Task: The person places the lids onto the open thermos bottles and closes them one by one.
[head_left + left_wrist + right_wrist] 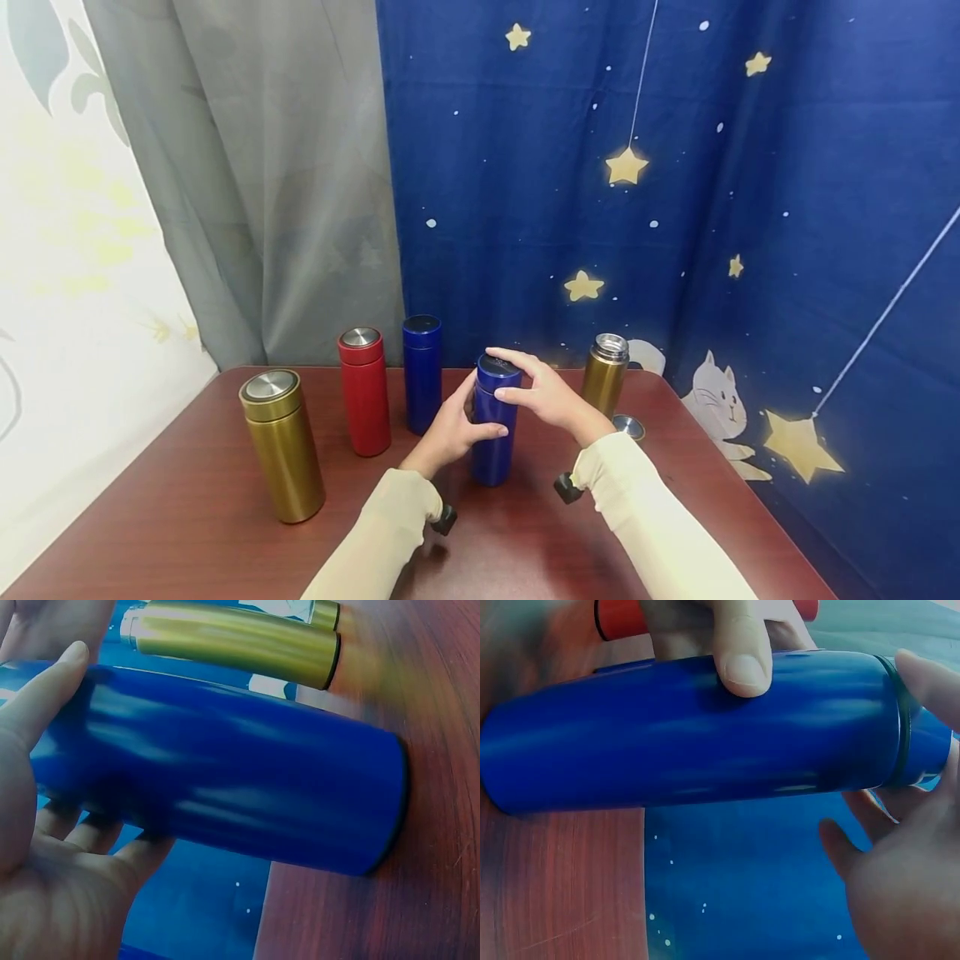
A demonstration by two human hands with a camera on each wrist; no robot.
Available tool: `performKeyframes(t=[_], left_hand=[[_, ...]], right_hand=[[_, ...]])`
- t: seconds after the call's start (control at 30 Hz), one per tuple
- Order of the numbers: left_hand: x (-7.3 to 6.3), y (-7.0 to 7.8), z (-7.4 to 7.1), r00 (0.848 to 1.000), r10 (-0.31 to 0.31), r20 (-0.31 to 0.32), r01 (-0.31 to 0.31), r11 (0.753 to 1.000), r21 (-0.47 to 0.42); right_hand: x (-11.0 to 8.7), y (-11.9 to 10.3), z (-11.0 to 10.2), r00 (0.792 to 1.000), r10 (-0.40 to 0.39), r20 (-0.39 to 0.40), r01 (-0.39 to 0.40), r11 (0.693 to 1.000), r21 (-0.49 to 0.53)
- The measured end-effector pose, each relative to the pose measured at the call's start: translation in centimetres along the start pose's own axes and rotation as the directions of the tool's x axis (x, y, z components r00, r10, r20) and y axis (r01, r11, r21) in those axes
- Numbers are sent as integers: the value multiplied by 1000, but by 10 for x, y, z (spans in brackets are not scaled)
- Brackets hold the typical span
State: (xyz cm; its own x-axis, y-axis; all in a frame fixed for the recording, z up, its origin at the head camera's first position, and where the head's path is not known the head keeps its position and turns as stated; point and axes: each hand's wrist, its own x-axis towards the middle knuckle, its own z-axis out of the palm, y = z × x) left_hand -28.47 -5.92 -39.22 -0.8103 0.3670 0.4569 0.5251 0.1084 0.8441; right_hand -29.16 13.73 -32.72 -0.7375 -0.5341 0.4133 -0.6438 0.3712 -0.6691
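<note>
A blue thermos flask [492,460] stands upright on the table in front of me. My left hand [450,432] grips its body, thumb on the near side and fingers around the far side. With the thumb and fingers of my right hand [553,398], I hold its dark-topped cap [497,380]. In the right wrist view, a thin dark gap shows between the cap and the body of the flask. The left wrist view shows the left thumb [56,686] across the upper body.
Left of my hands stand a gold flask [288,467], a red flask [366,408] and another blue flask [423,383], all capped. To the right, an uncapped gold flask [602,383] has its cap [628,427] lying beside it on the reddish-brown table [187,517]. Curtains hang behind.
</note>
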Motion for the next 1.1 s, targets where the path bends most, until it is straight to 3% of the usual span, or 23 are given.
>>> performKeyframes(t=[0.13, 0.37, 0.47, 0.63, 0.8, 0.93, 1.1], left_hand=[[3, -17, 2, 1000, 2, -29, -1, 1000, 16], [1, -21, 5, 996, 31, -83, -27, 998, 49], [0, -21, 6, 994, 51, -97, -45, 997, 65], [0, -21, 9, 991, 60, -116, -54, 997, 59], [-5, -5, 11, 989, 64, -133, -56, 996, 63], [-11, 15, 11, 988, 68, -142, -56, 995, 87], [-12, 23, 12, 987, 65, -150, -51, 994, 96]], right_hand=[[0, -1, 1, 999, -7, -32, 6, 999, -46], [2, -3, 8, 983, -23, -184, -15, 979, -203], [3, -4, 13, 967, -55, -250, -26, 950, -313], [4, -5, 20, 935, -140, -326, -38, 874, -485], [6, -6, 27, 912, -165, -376, -81, 825, -560], [8, -8, 34, 882, -184, -434, -105, 821, -562], [12, -11, 39, 841, -216, -496, -143, 796, -589]])
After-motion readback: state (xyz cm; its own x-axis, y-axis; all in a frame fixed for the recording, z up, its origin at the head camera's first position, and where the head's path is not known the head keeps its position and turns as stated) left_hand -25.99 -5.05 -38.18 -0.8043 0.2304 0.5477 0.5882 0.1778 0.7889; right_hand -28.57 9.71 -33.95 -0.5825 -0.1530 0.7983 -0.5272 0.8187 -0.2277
